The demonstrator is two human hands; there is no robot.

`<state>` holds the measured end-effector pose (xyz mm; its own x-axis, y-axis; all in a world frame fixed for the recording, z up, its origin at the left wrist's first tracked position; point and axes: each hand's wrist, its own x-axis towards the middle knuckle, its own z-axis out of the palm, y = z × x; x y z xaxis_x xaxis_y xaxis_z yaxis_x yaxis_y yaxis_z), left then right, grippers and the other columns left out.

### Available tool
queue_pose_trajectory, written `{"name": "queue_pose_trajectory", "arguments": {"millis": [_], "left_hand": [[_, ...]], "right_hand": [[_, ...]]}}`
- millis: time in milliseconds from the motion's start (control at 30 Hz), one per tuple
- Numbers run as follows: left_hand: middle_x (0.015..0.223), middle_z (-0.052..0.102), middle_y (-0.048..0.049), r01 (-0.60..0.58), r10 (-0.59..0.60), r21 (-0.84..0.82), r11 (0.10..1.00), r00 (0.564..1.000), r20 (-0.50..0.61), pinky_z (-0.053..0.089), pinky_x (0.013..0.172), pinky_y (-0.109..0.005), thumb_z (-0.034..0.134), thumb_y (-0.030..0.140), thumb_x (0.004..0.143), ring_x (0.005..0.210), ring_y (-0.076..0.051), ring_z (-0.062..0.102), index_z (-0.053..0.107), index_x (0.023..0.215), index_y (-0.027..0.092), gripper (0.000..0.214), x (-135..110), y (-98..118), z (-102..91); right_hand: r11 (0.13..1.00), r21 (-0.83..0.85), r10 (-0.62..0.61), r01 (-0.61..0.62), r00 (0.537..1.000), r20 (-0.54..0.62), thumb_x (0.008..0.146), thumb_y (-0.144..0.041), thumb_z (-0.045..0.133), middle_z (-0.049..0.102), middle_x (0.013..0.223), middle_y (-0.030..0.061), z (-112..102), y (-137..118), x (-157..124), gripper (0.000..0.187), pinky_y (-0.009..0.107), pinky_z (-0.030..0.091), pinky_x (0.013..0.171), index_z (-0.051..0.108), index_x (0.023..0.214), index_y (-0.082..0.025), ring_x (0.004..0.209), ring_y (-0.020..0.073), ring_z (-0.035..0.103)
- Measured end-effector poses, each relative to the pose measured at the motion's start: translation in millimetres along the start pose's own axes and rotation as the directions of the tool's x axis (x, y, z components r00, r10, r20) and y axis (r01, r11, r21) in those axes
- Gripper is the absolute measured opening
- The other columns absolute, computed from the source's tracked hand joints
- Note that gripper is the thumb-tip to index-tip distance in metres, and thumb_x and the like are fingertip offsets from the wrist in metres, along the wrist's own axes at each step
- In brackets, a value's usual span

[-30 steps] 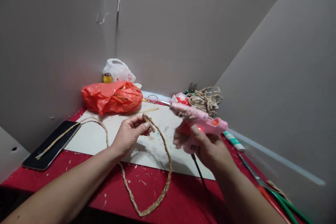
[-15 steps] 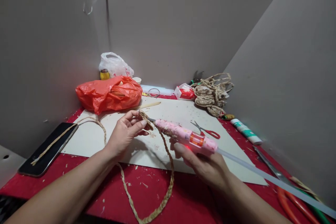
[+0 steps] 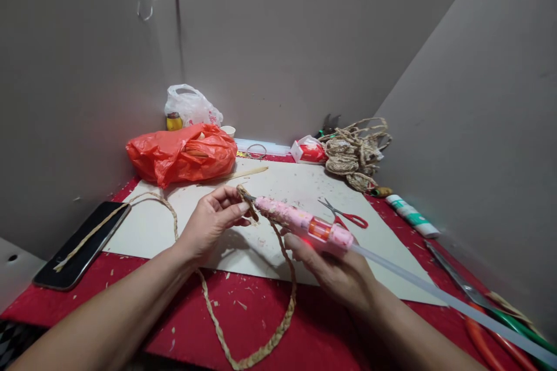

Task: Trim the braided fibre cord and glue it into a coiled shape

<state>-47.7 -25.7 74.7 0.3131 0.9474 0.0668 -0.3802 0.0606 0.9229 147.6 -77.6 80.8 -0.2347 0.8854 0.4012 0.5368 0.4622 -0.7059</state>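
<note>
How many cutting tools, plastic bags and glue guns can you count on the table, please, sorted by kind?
Scissors: 2, the small red-handled pair on the white board and a larger pair at the right edge.
Plastic bags: 2, the orange bag and the white bag behind it.
Glue guns: 1, the pink glue gun held in the right hand.
Total: 5.

- A second ago the right hand [image 3: 335, 272] held the pink glue gun [image 3: 304, 223] raised and pointing left;
- its nozzle now meets the braid end [image 3: 246, 197] pinched by the left hand [image 3: 213, 223].
</note>
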Motion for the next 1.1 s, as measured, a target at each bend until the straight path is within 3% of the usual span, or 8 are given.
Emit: {"name": "queue_pose_trajectory", "arguments": {"millis": [167,367,800,967,1100], "left_hand": [[0.08,0.065,-0.0011,0.012,-0.012,-0.013,1.0,1.0,-0.015,0.052,0.068,-0.023,0.076,0.022,0.069,0.07,-0.011,0.062,0.064,0.082,0.015,0.019,0.2,-0.6,0.5],[0.077,0.066,-0.0002,0.022,-0.026,-0.07,0.997,0.998,-0.057,0.052,0.066,-0.023,0.08,0.02,0.064,0.067,-0.01,0.061,0.059,0.079,0.015,0.026,1.6,0.0,0.4],[0.077,0.064,0.001,0.005,-0.009,-0.056,0.998,0.998,-0.058,0.05,0.067,-0.022,0.079,0.023,0.065,0.068,-0.009,0.06,0.061,0.079,0.016,0.024,2.9,1.9,-2.5],[0.078,0.063,0.0012,-0.014,0.011,-0.06,0.998,0.999,-0.05,0.051,0.067,-0.022,0.077,0.021,0.068,0.07,-0.009,0.059,0.06,0.079,0.016,0.021,4.3,1.1,-4.2],[0.078,0.063,0.0015,-0.013,0.009,-0.062,0.998,0.997,-0.072,0.051,0.068,-0.022,0.076,0.02,0.068,0.07,-0.009,0.059,0.06,0.079,0.015,0.02,3.6,2.3,-5.0]], "right_hand": [[1.0,0.011,0.021,-0.021,0.999,-0.037,0.087,-0.042,0.051,0.052,0.053,-0.0001,1.2,-0.8,-0.4,0.029,0.026,0.046,0.045,0.057,0.066,-0.024,0.046,0.0157,0.05],[0.999,0.018,0.041,-0.04,0.999,-0.031,0.086,-0.044,0.052,0.06,0.058,0.002,2.0,0.6,-0.8,0.026,0.028,0.048,0.053,0.066,0.079,-0.023,0.058,0.0206,0.06],[0.999,-0.012,0.04,-0.041,0.997,-0.065,0.086,-0.045,0.052,0.057,0.054,0.0002,1.9,-5.6,-0.1,0.032,0.024,0.047,0.045,0.058,0.065,-0.022,0.047,0.015,0.052],[1.0,-0.003,0.008,-0.008,1.0,-0.021,0.089,-0.044,0.051,0.067,0.067,0.0022,1.2,-2.8,-0.5,0.029,0.026,0.053,0.056,0.069,0.09,-0.022,0.058,0.0181,0.062],[0.999,0.005,-0.042,0.042,0.999,0.015,0.09,-0.041,0.05,0.072,0.083,0.003,0.2,-1.9,0.1,0.036,0.029,0.056,0.068,0.063,0.119,-0.023,0.069,0.0206,0.067]]}}
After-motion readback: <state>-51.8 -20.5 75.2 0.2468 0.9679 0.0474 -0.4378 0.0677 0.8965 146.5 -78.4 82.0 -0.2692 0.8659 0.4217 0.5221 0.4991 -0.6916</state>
